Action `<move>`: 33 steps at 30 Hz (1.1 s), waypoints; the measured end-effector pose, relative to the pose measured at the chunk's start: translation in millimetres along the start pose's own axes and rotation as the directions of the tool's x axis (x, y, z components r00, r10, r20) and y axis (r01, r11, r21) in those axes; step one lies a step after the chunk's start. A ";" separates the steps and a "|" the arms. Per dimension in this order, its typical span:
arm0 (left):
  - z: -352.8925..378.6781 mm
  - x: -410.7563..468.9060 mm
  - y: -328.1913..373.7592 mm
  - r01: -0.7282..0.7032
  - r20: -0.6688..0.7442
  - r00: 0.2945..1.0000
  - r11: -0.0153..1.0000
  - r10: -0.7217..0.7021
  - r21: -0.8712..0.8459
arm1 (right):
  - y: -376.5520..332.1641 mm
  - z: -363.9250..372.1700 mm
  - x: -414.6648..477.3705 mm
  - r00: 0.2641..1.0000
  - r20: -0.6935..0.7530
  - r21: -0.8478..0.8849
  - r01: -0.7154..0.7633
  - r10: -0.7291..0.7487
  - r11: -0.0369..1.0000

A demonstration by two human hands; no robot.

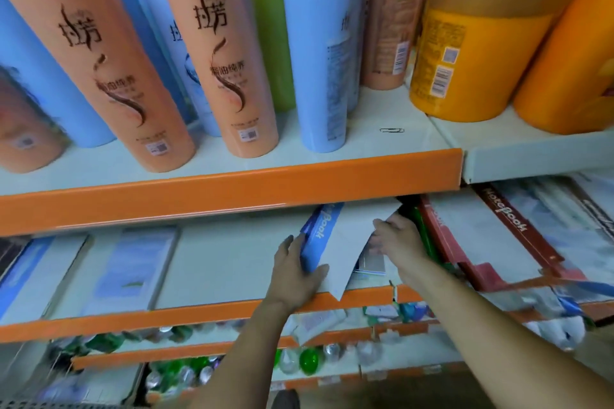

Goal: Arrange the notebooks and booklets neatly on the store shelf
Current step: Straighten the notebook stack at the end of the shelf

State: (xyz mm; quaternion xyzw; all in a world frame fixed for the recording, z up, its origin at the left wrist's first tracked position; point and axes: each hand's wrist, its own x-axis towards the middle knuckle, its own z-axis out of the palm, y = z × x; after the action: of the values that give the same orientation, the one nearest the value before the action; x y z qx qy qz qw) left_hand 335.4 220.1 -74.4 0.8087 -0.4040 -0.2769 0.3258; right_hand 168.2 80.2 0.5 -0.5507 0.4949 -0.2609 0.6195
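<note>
**Desk:** Where are we?

**Photographer:** A shop aisle. Shampoo bottles (229,60) crowd the shelf above the orange rail (232,189), and stationery lies on the store shelf (199,309) below it.

**Desk:** Left to right, please.

**Photographer:** Below the rail's left stretch, pale notebooks (133,269) lie flat in rows and look tidy enough. Below its middle, the left hand (295,269) wraps its fingers round the spine of a blue notebook (319,236), thumb on the cover. The book is tilted, one corner jutting past the shelf's front lip, probably held up so it can be squared. Below the rail's right end, the right hand (398,236) pinches the book's far edge, fingers closed on it, likely to steer it into the gap. Beyond the rail's right end, red notebooks (465,242) lean in a slanted stack, presumably awaiting straightening.
</note>
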 end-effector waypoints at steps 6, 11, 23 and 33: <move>-7.1 -22.7 36.1 -0.016 0.084 0.995 0.914 0.054 -0.404 | -4.2 -32.7 -8.3 0.998 0.067 0.192 -0.004 -0.009 0.981; -6.1 -27.0 51.7 0.026 0.101 0.995 0.890 0.023 -0.455 | -3.3 -51.3 -12.4 0.994 0.106 0.219 -0.001 -0.023 0.976; 3.3 -49.1 83.5 0.082 -0.006 0.995 0.880 -0.096 -0.468 | 17.8 -62.4 -7.3 0.999 0.033 0.134 -0.025 0.020 0.991; -23.1 -76.3 71.4 0.168 -0.048 0.973 0.834 -0.226 -0.525 | 14.7 -33.1 -29.3 0.990 0.117 0.191 -0.095 0.074 0.977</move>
State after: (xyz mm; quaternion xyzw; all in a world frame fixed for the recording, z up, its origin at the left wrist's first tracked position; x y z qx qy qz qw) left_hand 278.4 257.8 7.9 0.7421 -0.2112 -0.3632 0.5222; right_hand 124.2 95.5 -0.6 -0.4788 0.4552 -0.2513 0.7074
